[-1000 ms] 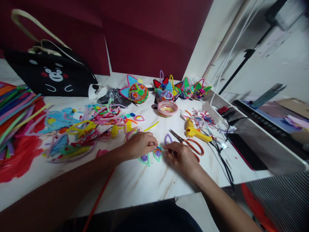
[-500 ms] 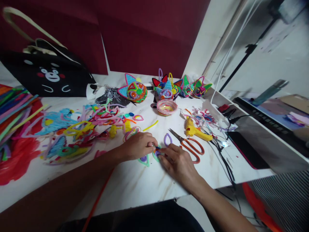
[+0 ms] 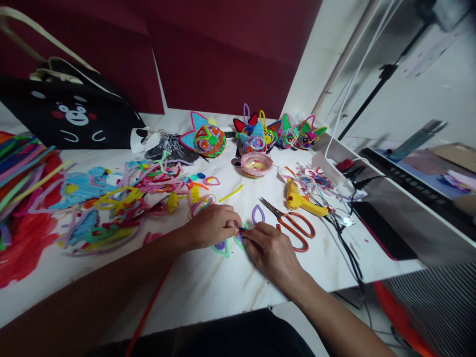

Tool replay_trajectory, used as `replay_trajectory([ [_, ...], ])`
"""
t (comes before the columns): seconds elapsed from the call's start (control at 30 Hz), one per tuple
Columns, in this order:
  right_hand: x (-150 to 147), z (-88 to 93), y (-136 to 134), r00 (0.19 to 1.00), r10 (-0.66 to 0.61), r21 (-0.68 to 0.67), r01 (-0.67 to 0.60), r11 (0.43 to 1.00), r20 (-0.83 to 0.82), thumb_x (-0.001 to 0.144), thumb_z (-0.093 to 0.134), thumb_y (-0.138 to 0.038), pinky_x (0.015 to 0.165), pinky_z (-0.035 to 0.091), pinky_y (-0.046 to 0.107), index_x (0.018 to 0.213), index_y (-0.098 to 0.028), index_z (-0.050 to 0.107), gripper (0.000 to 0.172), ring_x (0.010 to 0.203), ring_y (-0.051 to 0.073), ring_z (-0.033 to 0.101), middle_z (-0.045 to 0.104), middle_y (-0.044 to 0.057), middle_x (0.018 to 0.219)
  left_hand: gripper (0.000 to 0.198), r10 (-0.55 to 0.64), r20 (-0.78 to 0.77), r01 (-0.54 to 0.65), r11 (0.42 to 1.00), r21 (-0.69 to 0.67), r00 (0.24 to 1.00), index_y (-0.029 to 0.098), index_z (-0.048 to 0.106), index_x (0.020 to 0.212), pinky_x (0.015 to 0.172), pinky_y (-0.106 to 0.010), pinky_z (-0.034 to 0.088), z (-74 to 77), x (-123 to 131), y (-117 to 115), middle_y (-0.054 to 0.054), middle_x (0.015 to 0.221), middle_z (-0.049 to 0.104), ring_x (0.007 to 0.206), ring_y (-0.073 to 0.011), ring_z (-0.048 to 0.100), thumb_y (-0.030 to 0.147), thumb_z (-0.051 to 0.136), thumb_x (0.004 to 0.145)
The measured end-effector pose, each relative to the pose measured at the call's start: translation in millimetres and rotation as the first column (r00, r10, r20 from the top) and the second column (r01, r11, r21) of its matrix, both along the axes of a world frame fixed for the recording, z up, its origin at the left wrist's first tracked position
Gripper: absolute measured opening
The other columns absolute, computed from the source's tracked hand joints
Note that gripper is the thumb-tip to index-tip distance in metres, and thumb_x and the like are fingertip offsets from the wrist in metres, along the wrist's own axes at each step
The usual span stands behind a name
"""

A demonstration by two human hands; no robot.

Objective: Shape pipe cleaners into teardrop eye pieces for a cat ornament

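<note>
My left hand (image 3: 212,225) and my right hand (image 3: 275,250) meet over the table, fingertips pinched on a short dark blue pipe cleaner piece (image 3: 242,228) that spans between them. Just beneath lies a green-edged pipe cleaner shape (image 3: 239,241) with a purple middle, partly covered by my fingers. A second green shape with a purple centre (image 3: 222,246) rests below my left hand. Beyond my right hand is a purple pipe cleaner loop (image 3: 258,214). Orange-handled scissors (image 3: 296,225) lie to its right, blades pointing away to the left.
Behind the scissors sits a yellow glue gun (image 3: 303,202) near cables and a black phone (image 3: 385,230). A small coiled bowl (image 3: 256,164) and several cat-eared ornaments (image 3: 208,140) stand at the back. Loose pipe cleaners (image 3: 163,181) heap up on the left beside a black bag (image 3: 74,116).
The dark blue piece now stretches straight between my fingertips, where it was bunched over the green shape before. My hands have stayed in nearly the same place; the view has shifted slightly.
</note>
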State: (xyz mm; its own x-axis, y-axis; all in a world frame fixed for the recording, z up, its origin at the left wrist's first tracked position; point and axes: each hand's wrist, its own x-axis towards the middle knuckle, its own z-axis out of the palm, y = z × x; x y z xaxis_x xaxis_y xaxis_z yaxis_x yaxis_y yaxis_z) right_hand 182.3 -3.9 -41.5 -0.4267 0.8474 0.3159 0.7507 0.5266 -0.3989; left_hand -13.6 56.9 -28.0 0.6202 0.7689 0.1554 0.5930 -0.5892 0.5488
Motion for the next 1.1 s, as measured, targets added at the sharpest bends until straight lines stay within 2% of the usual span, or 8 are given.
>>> replay_trajectory([
  [0.2,0,0.8,0,0.999,0.002,-0.022,-0.003,1.000,-0.033,0.095,0.050,-0.024,0.062,0.042,0.025,0.099,-0.019,0.073,0.024,0.072,0.016,0.060,0.063,0.006,0.082,0.019,-0.007,-0.010,0.007,1.000,-0.004,1.000,0.018,0.074,0.081,0.061,-0.021,0.037,1.2,1,0,0.000,0.073,0.063,0.068,-0.0119,0.057,0.007,0.060,0.074],
  [0.43,12,5.6,-2,0.949,-0.035,-0.044,0.022,0.999,-0.312,0.094,0.052,-0.022,0.061,0.044,0.023,0.094,-0.017,0.069,0.018,0.069,0.014,0.059,0.064,0.005,0.082,0.015,0.029,0.042,-0.029,1.000,-0.004,0.999,0.015,0.072,0.082,0.063,-0.020,0.040,5.8,-2,4,0.000,0.074,0.065,0.068,-0.0111,0.058,0.009,0.060,0.078],
  [0.53,17,3.2,-4,0.932,-0.055,-0.012,0.054,0.998,-0.358,0.092,0.054,-0.019,0.059,0.043,0.022,0.093,-0.017,0.069,0.015,0.067,0.013,0.057,0.063,0.003,0.080,0.018,-0.017,0.020,0.017,1.000,0.010,1.000,0.016,0.073,0.088,0.070,-0.021,0.043,8.0,-4,4,-0.002,0.083,0.067,0.076,-0.0125,0.062,0.012,0.056,0.085],
  [0.7,20,0.8,-9,0.943,-0.040,0.010,0.046,0.999,-0.331,0.093,0.053,-0.018,0.062,0.044,0.023,0.094,-0.017,0.068,0.015,0.071,0.014,0.058,0.063,0.004,0.081,0.025,-0.147,-0.016,0.147,0.986,0.082,0.989,0.016,0.072,0.098,0.077,-0.022,0.044,3.6,-4,2,-0.004,0.090,0.064,0.085,-0.0139,0.062,0.014,0.047,0.094],
  [0.9,16,0.5,-11,0.977,0.017,0.030,-0.011,0.999,-0.213,0.096,0.047,-0.020,0.065,0.048,0.026,0.103,-0.016,0.070,0.023,0.074,0.016,0.059,0.062,0.007,0.086,0.023,-0.194,-0.031,0.196,0.977,0.084,0.981,0.018,0.071,0.101,0.077,-0.022,0.044,-1.9,-3,2,-0.004,0.092,0.061,0.085,-0.0141,0.060,0.014,0.050,0.093],
  [1.1,15,-3.8,-10,0.979,0.027,0.055,-0.016,0.998,-0.203,0.096,0.048,-0.020,0.065,0.048,0.026,0.100,-0.015,0.071,0.024,0.074,0.016,0.059,0.061,0.007,0.083,0.026,-0.226,-0.073,0.233,0.967,0.107,0.971,0.019,0.071,0.095,0.073,-0.021,0.043,-5.7,-2,1,-0.003,0.088,0.059,0.079,-0.0128,0.058,0.015,0.046,0.096],
])
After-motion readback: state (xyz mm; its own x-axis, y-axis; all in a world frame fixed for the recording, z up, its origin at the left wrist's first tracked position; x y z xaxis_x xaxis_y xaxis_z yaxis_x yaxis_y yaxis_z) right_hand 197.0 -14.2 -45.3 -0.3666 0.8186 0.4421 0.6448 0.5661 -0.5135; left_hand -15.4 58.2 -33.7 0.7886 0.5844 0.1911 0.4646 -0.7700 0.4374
